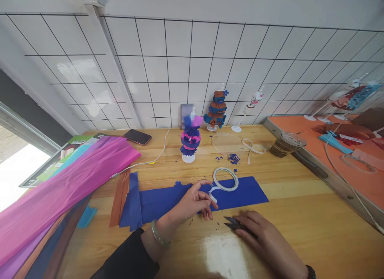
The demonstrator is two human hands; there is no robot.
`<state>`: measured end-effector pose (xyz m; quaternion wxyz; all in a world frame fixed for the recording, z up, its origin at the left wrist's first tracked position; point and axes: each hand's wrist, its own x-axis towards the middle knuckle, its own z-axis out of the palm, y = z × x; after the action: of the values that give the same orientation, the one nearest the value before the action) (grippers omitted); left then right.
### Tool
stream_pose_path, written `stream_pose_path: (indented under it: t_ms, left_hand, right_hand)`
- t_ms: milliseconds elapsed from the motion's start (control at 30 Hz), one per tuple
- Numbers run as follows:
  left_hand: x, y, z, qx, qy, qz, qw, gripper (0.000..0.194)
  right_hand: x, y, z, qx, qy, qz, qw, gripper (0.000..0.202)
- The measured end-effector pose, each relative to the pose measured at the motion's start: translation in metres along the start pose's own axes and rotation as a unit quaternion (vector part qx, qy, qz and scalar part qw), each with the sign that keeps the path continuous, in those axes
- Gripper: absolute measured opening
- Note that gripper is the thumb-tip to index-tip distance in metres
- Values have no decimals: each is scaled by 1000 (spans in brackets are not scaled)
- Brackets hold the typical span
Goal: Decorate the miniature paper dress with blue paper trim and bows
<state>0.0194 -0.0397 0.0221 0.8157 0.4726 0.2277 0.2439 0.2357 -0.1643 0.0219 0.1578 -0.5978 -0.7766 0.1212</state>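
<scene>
My left hand (196, 201) is over a strip of blue crepe paper (243, 194), fingers apart and curved, with nothing plainly held. Its fingertips are close to the loose end of a roll of white double-sided tape (235, 182), which lies flat on the paper. A tiny speck at the index fingertip is too small to name. To the right, my right hand (259, 233) rests low over the table, wrapped round small black scissors (232, 224). Their blades stand apart and point left; the handles are hidden under my fingers.
Pink crepe paper (99, 163) and other folded sheets lie at left, near a phone (138, 137). A blue-and-pink decorated stand (190, 139) and a brown-and-blue one (217, 111) are at the back. Blue scraps (233, 159), curled white tape (253, 147) and a drink cup (286, 144) sit to the right.
</scene>
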Motion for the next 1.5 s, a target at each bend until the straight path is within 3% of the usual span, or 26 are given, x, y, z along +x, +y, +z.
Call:
stream_pose_path:
  t_ms: [233, 433, 533, 600, 733, 900, 1500]
  left_hand:
    - [-6, 0, 8, 47, 4, 13, 999, 51]
    - [-14, -7, 18, 168, 62, 126, 976, 48]
    - [-17, -13, 22, 233, 40, 158, 959, 45]
    - [-18, -16, 25, 207, 19, 143, 968, 45]
    - [-15, -15, 29, 46, 24, 73, 996, 43]
    - [-9, -13, 25, -43, 12, 57, 997, 39]
    - [-11, -14, 26, 12, 13, -1, 1000, 45]
  right_hand:
    - [20, -11, -8, -17, 26, -26, 999, 20]
    - [44, -19, -11, 50, 95, -41, 993, 20]
    - [52, -24, -10, 116, 127, -26, 985, 17]
    - [55, -28, -9, 162, 147, -1, 976, 15]
    - [59, -34, -4, 208, 183, 41, 960, 13]
    - [62, -36, 2, 185, 205, 28, 961, 15]
    - [62, -36, 3, 129, 229, -12, 965, 7]
